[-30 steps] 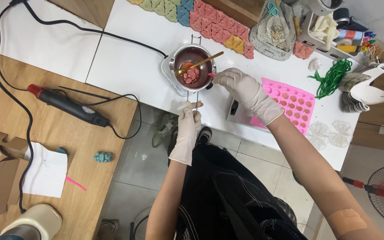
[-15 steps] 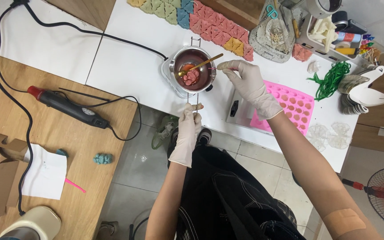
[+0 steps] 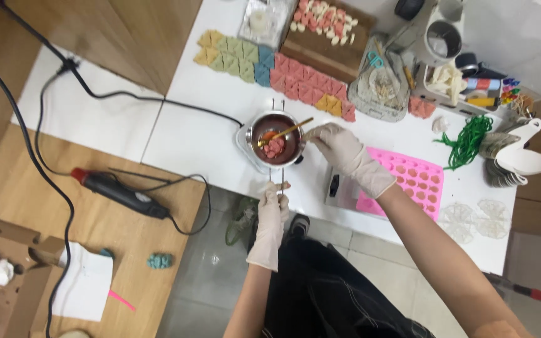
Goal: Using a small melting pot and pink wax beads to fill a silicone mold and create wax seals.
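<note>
Melting pot: small round steel pot point(image 3: 277, 145) of dark red liquid and pink lumps, centre of the frame, on a white hotplate.
Left hand point(image 3: 272, 216): white-gloved, fingers pinched on the pot's long wire handle point(image 3: 277, 181) below it.
Right hand point(image 3: 339, 145): white-gloved, fingertips closed on the end of a gold spoon point(image 3: 283, 132) lying across the pot.
Surface: white tabletop point(image 3: 195, 134); pink silicone mould point(image 3: 411, 184) to the right, coloured triangular pieces point(image 3: 270, 72) above.
Left side: wooden bench point(image 3: 89, 222) with a black and red heat gun point(image 3: 117, 191) and black cables.
Room: grey tiled floor point(image 3: 211, 275) along the lower middle.
</note>
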